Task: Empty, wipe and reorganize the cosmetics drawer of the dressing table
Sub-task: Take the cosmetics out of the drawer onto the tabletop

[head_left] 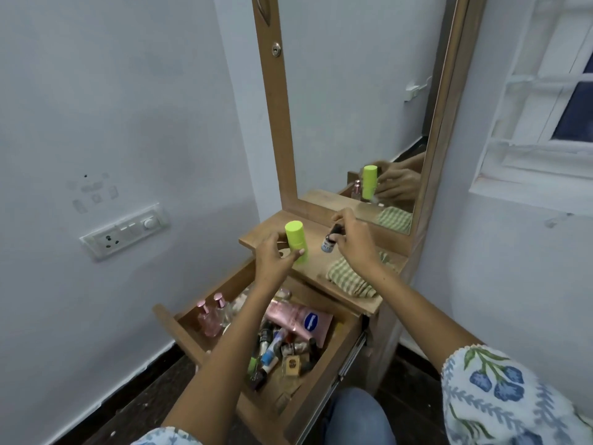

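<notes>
Our left hand (pixel 272 255) grips the rigid, light green container (pixel 296 241) mid-body; right hand (pixel 351 239) pinches a small vial (pixel 329 241) — likely fragile — by its cap.

Pale blue-white walls (pixel 112 107) meet in a corner behind a narrow wooden dressing table (pixel 390 319) with a tall wood-framed mirror (pixel 356 101). A keyhole (pixel 276 49) sits in the frame's left post. A white switchboard (pixel 125 231) with a socket is on the left wall, faint marks above it. At right, a white window (pixel 545 101) with bars shows dark glass. The floor (pixel 134 396) is dark with a white skirting.
</notes>
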### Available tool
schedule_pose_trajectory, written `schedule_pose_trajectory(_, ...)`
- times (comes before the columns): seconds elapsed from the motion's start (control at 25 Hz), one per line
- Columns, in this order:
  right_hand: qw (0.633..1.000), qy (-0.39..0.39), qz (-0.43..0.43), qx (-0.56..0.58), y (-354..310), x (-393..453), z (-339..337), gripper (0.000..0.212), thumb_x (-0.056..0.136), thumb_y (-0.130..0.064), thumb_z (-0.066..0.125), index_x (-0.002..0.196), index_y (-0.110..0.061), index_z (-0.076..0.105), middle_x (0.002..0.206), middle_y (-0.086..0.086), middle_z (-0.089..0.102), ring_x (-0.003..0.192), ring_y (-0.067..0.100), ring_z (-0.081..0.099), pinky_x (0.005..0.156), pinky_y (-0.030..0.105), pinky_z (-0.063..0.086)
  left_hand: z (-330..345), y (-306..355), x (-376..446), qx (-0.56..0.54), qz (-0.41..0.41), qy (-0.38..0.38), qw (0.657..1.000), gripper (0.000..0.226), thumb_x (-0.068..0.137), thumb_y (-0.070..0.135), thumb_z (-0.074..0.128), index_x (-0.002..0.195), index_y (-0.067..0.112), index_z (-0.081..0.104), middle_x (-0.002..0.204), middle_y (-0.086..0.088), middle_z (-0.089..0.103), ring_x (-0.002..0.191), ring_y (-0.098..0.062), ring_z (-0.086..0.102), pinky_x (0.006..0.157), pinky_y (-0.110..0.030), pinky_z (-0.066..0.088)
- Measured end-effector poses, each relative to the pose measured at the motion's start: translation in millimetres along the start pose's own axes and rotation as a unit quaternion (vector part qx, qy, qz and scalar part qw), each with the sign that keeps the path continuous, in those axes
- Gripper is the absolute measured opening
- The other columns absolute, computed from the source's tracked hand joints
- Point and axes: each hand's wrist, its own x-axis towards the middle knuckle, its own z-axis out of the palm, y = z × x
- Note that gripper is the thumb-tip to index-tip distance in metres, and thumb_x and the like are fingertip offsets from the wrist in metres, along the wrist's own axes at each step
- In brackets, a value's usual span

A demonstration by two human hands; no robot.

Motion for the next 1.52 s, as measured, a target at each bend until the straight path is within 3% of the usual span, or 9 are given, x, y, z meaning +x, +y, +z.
schedule_pose_trajectory(0.24,0.999,-0.014,0.019,-0.036,34,37,6,0.029,0.082,0.0,0.066,0.104,-0.012,0.051,0.09,0.008,0.067,0.082,0.023,0.066,0.073,0.045,0.055,47,-10,58,0.053,0.032,-0.049,0.997,0.041,0.069,0.013,0.082,0.104,0.004,0.063,0.101,-0.01,0.068,0.092,-0.021,0.065,0.078,-0.034,0.054)
schedule_pose_trajectory(0.4,0.998,-0.002,0.031,-0.046,52,44,20,0.027,0.076,-0.005,0.074,0.095,-0.014,0.057,0.087,0.01,0.069,0.082,0.028,0.066,0.072,0.045,0.055,64,-14,69,0.047,0.045,-0.068,0.996,0.04,0.071,0.01,0.08,0.106,0.004,0.062,0.104,-0.01,0.067,0.092,-0.017,0.062,0.079,-0.028,0.052)
schedule_pose_trajectory(0.8,0.997,0.046,0.041,-0.053,50,38,21,0.037,0.073,-0.02,0.082,0.102,-0.011,0.059,0.093,0.006,0.071,0.088,0.024,0.068,0.073,0.042,0.056,73,-11,68,0.011,0.054,-0.078,0.995,0.049,0.075,0.012,0.078,0.12,0.01,0.059,0.11,-0.001,0.066,0.101,-0.01,0.061,0.081,-0.008,0.045)
schedule_pose_trajectory(0.96,0.992,0.099,-0.049,-0.053,27,-1,15,0.026,0.077,-0.012,0.076,0.1,-0.013,0.064,0.092,0.003,0.07,0.084,0.019,0.067,0.068,0.033,0.053,34,-15,30,0.03,0.06,-0.042,0.997,0.043,0.08,0.013,0.074,0.12,0.013,0.059,0.111,0.002,0.065,0.099,-0.006,0.062,0.081,-0.011,0.046)
schedule_pose_trajectory(1.12,0.992,-0.024,-0.125,-0.006,6,-54,40,0.018,0.079,-0.012,0.071,0.096,-0.017,0.069,0.093,-0.003,0.07,0.083,0.011,0.065,0.072,0.029,0.054,-39,-40,-34,0.104,0.064,-0.008,0.992,0.031,0.082,0.01,0.071,0.112,0.016,0.065,0.106,0.005,0.067,0.092,-0.006,0.065,0.08,-0.018,0.051)
schedule_pose_trajectory(1.24,0.979,-0.117,-0.164,0.011,-6,-80,78,0.013,0.08,-0.015,0.069,0.092,-0.017,0.07,0.09,-0.003,0.071,0.082,0.014,0.066,0.069,0.032,0.054,-88,-62,-68,0.174,-0.003,0.051,0.983,0.024,0.08,0.007,0.072,0.104,0.011,0.068,0.097,0.0,0.068,0.082,-0.012,0.063,0.072,-0.019,0.047)
schedule_pose_trajectory(1.32,0.97,-0.174,-0.168,0.002,-18,-87,108,0.013,0.081,-0.019,0.067,0.094,-0.019,0.069,0.091,-0.002,0.071,0.085,0.016,0.066,0.067,0.033,0.052,-113,-72,-82,0.206,-0.055,0.092,0.973,0.023,0.078,0.002,0.071,0.1,0.007,0.068,0.091,-0.006,0.067,0.081,-0.021,0.063,0.07,-0.029,0.048)
schedule_pose_trajectory(1.44,0.958,-0.243,-0.154,-0.003,-39,-85,152,0.031,0.079,-0.023,0.072,0.109,-0.018,0.063,0.103,0.002,0.069,0.094,0.019,0.064,0.072,0.033,0.052,-130,-83,-93,0.229,-0.105,0.094,0.963,0.031,0.074,-0.005,0.068,0.103,0.006,0.065,0.095,-0.009,0.067,0.09,-0.026,0.063,0.074,-0.029,0.046)
schedule_pose_trajectory(1.52,0.954,-0.267,-0.132,0.025,-52,-82,175,0.041,0.078,-0.019,0.074,0.114,-0.017,0.055,0.104,0.006,0.067,0.096,0.022,0.064,0.075,0.038,0.053,-131,-83,-92,0.23,-0.123,0.069,0.963,0.043,0.077,-0.005,0.065,0.118,0.005,0.058,0.109,-0.013,0.064,0.103,-0.026,0.06,0.083,-0.027,0.045)
